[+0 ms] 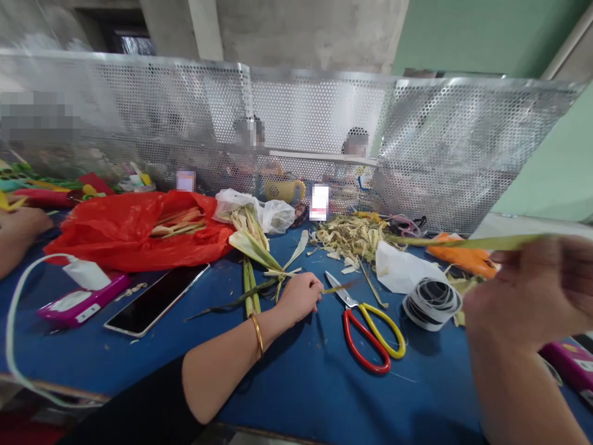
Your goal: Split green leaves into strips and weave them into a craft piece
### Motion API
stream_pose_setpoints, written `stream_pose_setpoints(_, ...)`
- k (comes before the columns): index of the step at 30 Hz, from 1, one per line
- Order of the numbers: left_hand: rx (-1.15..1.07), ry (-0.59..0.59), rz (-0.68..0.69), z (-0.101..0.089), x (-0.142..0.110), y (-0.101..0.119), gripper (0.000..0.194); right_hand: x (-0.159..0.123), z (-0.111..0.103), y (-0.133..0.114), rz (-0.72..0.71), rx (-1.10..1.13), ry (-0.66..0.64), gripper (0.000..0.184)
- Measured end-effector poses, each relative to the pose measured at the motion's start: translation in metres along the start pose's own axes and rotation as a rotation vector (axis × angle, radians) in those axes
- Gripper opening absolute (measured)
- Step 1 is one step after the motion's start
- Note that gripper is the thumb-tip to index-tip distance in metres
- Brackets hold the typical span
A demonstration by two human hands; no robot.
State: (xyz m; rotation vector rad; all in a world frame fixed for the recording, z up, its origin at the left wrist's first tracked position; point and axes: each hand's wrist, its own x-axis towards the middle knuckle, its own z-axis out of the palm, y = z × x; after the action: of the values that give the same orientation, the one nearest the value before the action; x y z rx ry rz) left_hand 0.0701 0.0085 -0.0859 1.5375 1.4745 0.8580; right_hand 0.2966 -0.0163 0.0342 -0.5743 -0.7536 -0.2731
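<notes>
My left hand, with a gold bangle at the wrist, is closed round the tied middle of a bundle of corn husks. Pale and green husk ends spread out behind it, and a thin brownish tip pokes out past the fingers. Raised at the right, my right hand is blurred but closed on one end of a long yellow-green husk strip stretched out leftward. Between the hands lie scissors with one red and one yellow handle, blades partly apart. A spool of clear line sits just left of my right wrist.
Husk scraps are heaped behind the scissors beside white paper. At left are a red plastic bag, a phone, and a purple box with a white cable. Another person's hand is far left. A perforated metal screen stands behind.
</notes>
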Motion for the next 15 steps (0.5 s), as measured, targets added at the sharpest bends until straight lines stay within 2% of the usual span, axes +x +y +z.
stream_pose_setpoints(4, -0.103, -0.011, -0.064, 0.003, 0.0, 0.001, 0.013, 0.021, -0.008, 0.006, 0.053, 0.081, 0.025, 0.018)
stream_pose_setpoints(7, -0.264, 0.019, -0.057, 0.005, -0.004, 0.011, 0.011, 0.011, -0.006, 0.014, 0.096, 0.053, 0.0, 0.015)
stream_pose_setpoints(9, -0.366, 0.076, -0.032, 0.005, -0.004, 0.023, 0.011, -0.006, -0.002, 0.017, 0.18, -0.024, -0.094, 0.007)
stream_pose_setpoints(12, -0.463, 0.169, 0.014, 0.002, 0.011, 0.047, 0.011, -0.032, -0.002, 0.018, 0.275, -0.086, -0.36, 0.007)
stream_pose_setpoints(14, -0.446, 0.195, 0.074, -0.002, 0.03, 0.063, 0.011, -0.043, -0.005, 0.017, 0.285, -0.117, -0.513, 0.005)
stream_pose_setpoints(15, -0.408, 0.222, 0.115, -0.003, 0.04, 0.071, 0.01, -0.047, -0.008, 0.017, 0.237, -0.139, -0.57, 0.003)
